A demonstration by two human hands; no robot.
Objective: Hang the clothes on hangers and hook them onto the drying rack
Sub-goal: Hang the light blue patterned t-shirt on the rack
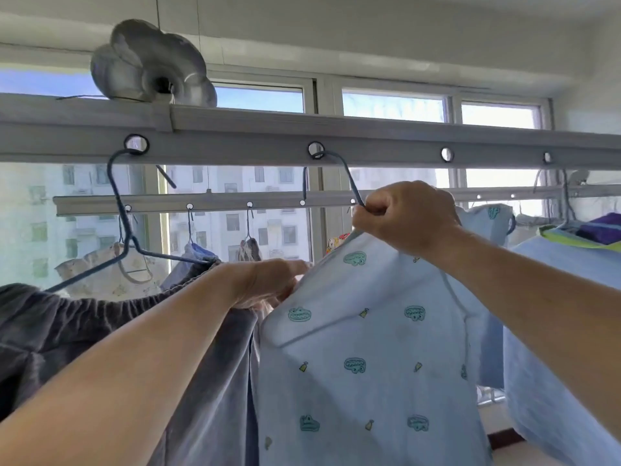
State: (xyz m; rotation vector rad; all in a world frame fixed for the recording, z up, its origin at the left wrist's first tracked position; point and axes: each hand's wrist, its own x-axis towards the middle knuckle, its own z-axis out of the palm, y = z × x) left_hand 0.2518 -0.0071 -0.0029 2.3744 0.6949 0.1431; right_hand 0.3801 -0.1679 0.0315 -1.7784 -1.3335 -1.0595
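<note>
Right hand (401, 216) grips the hanger neck (356, 193) at frame centre; its hook tip sits in the rail hole (316, 149) up-left. Left hand (268, 284) pinches the blue shirt (363, 348) collar just below.

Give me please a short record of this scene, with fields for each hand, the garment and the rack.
right hand: right hand grips neck of blue wire hanger
hanger hook: in a round hole of the grey metal rack bar
garment: light blue printed cotton shirt, on that hanger
left hand: left hand holds the shirt's edge; fingers partly hidden
neighbour: dark grey elastic-waist trousers on another hanger
</note>
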